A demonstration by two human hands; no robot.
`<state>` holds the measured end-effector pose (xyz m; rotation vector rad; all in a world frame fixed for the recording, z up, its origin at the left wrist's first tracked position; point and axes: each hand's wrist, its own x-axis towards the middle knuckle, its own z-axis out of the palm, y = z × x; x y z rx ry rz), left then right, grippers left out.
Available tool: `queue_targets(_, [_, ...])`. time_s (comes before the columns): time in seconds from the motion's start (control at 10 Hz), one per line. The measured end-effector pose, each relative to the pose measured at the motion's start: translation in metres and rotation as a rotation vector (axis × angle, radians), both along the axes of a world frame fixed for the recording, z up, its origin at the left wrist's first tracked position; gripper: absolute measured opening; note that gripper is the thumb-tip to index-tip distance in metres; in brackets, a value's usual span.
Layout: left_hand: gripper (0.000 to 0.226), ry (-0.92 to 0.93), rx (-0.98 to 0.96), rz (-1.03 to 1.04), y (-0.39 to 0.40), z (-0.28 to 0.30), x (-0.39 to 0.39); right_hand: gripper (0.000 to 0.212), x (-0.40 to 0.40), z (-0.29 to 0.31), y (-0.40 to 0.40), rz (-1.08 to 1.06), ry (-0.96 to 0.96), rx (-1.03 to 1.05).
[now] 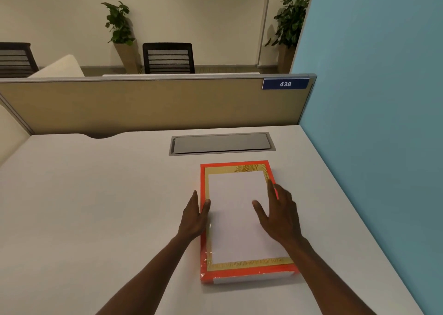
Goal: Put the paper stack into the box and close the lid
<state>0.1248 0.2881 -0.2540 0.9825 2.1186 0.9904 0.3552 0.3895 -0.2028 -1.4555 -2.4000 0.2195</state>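
Box [242,272] long axis runs away from camera; paper stack [236,209] aligned inside.

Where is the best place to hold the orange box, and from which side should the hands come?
Probably by its two long side walls, one hand from each side. The orange box lies flat and wide on the desk; the left hand is already at its left wall.

Bare counter [96,206] lies open across the left and centre of the frame, hemmed by the tan partition [143,106] above and the blue wall [383,146] at right.
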Motion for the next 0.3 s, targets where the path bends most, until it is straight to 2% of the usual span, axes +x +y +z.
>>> queue_targets(0.1, [0.079,0.065,0.022,-0.009,0.004,0.017,-0.017,0.079,-0.03,0.028,0.011,0.061,0.03,0.069])
queue_targets(0.2, [0.076,0.199,0.133,-0.003,0.012,0.067,-0.048,0.079,-0.074,0.084,0.021,0.147,0.037,0.216])
queue_targets(0.3, [0.075,0.354,0.342,0.005,0.02,0.132,-0.081,0.08,-0.109,0.138,0.021,0.18,0.07,0.321])
